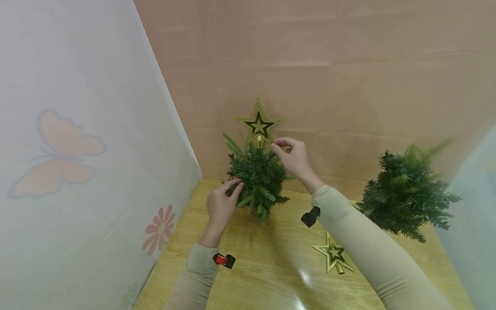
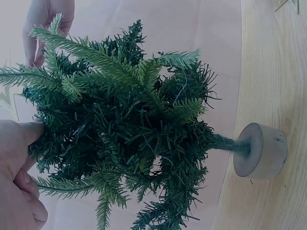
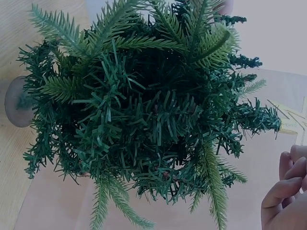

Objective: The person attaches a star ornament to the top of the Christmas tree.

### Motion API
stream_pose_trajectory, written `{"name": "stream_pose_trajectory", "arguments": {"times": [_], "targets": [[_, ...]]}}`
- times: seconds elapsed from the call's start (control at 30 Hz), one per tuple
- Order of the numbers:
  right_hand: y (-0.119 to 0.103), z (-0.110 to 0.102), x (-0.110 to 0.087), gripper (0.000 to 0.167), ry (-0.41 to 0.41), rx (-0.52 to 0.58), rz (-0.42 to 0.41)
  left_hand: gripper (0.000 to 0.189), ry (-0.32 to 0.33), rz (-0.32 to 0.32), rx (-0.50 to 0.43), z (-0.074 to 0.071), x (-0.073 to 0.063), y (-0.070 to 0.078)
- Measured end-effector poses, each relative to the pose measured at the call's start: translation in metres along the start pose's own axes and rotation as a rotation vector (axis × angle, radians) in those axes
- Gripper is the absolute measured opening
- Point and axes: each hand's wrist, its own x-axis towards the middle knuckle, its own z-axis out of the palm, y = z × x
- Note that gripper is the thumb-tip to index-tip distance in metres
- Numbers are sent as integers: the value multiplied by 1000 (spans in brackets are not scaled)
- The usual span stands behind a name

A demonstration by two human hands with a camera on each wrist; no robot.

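A small artificial Christmas tree [image 1: 259, 172] stands upright on the table, its round wooden base [image 2: 261, 151] plain in the left wrist view. A gold star topper [image 1: 258, 125] sits upright on its tip; in the right wrist view the topper's socket [image 3: 288, 128] meets the top sprig. My right hand [image 1: 294, 157] pinches the star's lower right point between thumb and fingers. At the tree's left side my left hand [image 1: 222, 202] pinches the foliage, and the needles partly hide those fingertips.
Another small artificial tree [image 1: 407, 193] stands at the right, beyond the right forearm. A second gold star topper [image 1: 334, 254] lies on the wooden table [image 1: 255, 275] near that forearm. A plain backdrop [image 1: 329, 86] rises behind, and a butterfly-printed panel [image 1: 97, 237] borders the left.
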Motion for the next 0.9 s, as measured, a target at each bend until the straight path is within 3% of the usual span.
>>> {"name": "stream_pose_trajectory", "arguments": {"times": [0.9], "targets": [[0, 4, -1, 16, 8, -147, -53, 19, -7, -9, 2, -1, 0, 1]]}}
